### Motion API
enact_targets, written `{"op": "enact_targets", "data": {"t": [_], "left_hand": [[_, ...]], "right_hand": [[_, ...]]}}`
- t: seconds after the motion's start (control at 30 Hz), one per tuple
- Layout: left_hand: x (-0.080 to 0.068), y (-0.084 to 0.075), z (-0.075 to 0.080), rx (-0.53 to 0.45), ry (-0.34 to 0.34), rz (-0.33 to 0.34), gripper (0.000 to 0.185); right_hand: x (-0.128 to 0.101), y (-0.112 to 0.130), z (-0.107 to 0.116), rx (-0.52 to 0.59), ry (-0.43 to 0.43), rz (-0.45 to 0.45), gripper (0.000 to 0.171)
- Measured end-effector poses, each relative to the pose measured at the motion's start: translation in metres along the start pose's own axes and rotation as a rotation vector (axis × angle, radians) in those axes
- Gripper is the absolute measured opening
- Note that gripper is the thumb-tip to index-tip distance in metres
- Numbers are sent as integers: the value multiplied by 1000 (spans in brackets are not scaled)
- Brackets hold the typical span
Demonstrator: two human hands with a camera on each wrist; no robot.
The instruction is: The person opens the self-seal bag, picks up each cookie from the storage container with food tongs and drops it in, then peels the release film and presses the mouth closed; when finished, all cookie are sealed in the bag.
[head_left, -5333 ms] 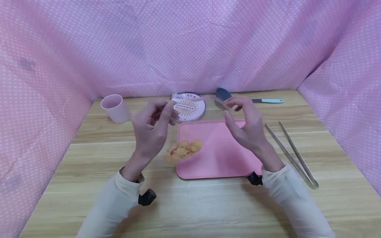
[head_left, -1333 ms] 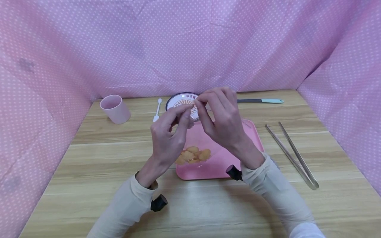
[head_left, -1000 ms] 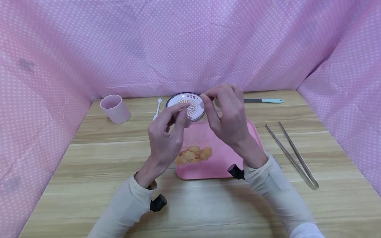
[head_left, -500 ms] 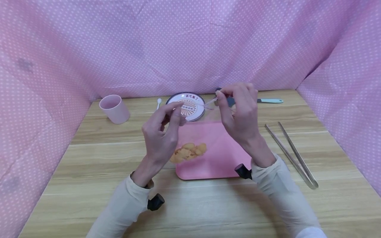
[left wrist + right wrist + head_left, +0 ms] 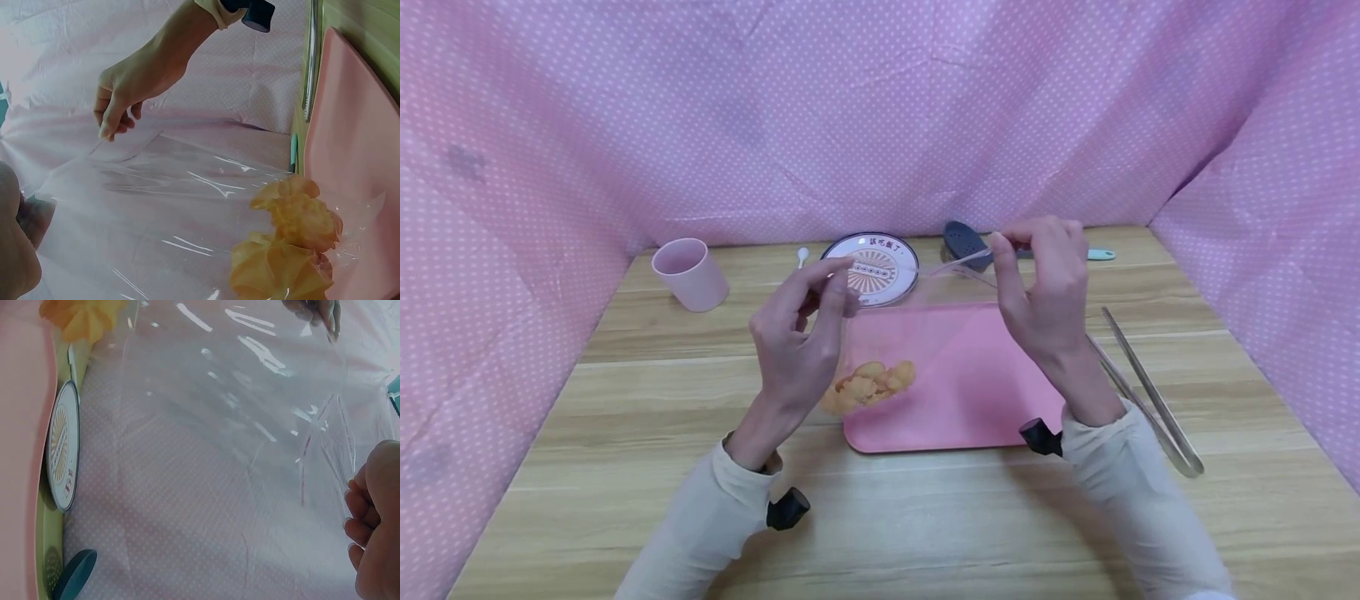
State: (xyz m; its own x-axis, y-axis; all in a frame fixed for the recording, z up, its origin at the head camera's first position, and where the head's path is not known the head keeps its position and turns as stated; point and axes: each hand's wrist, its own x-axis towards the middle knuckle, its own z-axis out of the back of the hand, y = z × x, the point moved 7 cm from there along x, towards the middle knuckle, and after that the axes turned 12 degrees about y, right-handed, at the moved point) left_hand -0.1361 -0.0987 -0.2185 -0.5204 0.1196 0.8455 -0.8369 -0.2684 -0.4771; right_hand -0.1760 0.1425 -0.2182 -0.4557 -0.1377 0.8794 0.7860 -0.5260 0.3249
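A clear plastic bag (image 5: 917,325) hangs between both hands above the pink tray (image 5: 977,400). Orange-yellow snack pieces (image 5: 870,383) sit in its lower left corner. My left hand (image 5: 837,282) pinches the bag's top left end. My right hand (image 5: 1004,248) pinches the top right end, and the top edge is stretched between them. The left wrist view shows the bag (image 5: 181,212), the snack pieces (image 5: 294,244) and the right hand (image 5: 115,119) at the far corner. In the right wrist view the bag (image 5: 237,394) spreads from the right hand (image 5: 375,519).
A patterned round plate (image 5: 874,268) lies behind the tray, with a small white spoon (image 5: 802,254) and a pink cup (image 5: 688,273) to its left. A grey slotted spatula (image 5: 966,239) lies at the back, metal tongs (image 5: 1150,400) on the right. Pink dotted cloth walls three sides.
The hands were close together at the bag's top; they have drawn apart, the right hand moving right, so the top edge is now stretched wide. The bag shifted slightly left.
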Motion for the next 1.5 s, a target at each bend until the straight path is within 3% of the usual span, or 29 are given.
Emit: {"op": "enact_targets", "data": {"t": [1.13, 1.5], "left_hand": [[1, 8, 20, -6, -60, 14, 9], [1, 8, 25, 8, -78, 7, 9]], "right_hand": [[-43, -64, 50, -195, 35, -187, 24], [-57, -78, 67, -229, 46, -227, 20]]}}
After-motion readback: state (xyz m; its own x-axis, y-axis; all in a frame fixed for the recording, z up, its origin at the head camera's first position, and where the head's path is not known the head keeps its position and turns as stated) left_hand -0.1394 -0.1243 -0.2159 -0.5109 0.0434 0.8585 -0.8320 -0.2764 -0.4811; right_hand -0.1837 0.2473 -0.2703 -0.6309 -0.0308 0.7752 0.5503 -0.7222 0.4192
